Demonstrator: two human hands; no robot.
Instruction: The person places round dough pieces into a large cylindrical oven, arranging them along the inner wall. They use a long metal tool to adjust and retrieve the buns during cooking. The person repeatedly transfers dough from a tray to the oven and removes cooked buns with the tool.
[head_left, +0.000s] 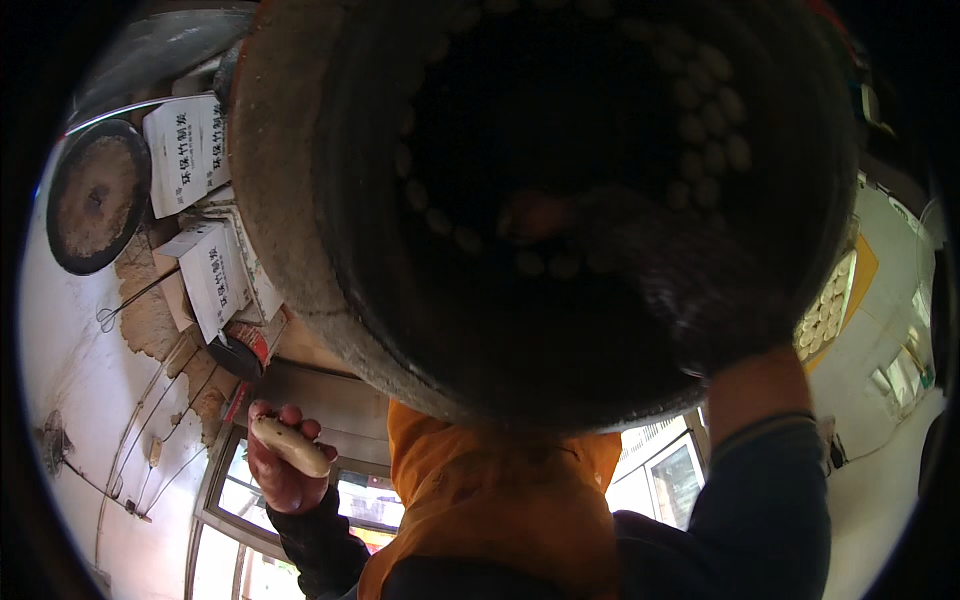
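A round clay oven (277, 172) opens right in front of me, its inside very dark. Pale round dough pieces (714, 118) cling to its inner wall, clustered at the right and strung in a curved line at the lower left. My left hand (279, 461) is raised outside the oven at the lower left, fingers curled around a flat oval dough piece (292, 447). Deep through the mouth reaches my right arm, its forearm in a dark covering. My right hand (541, 214) is near the lower wall beside the dough row; a pale edge shows at its fingertips, too dim to settle whether it is held.
White cardboard boxes (217, 281) bearing writing are stacked left of the oven. Near them are a round dark pan (99, 196), a wire whisk (109, 319) and a red-and-black round container (244, 351). On the right, a tray (808, 351) holds several dough rounds.
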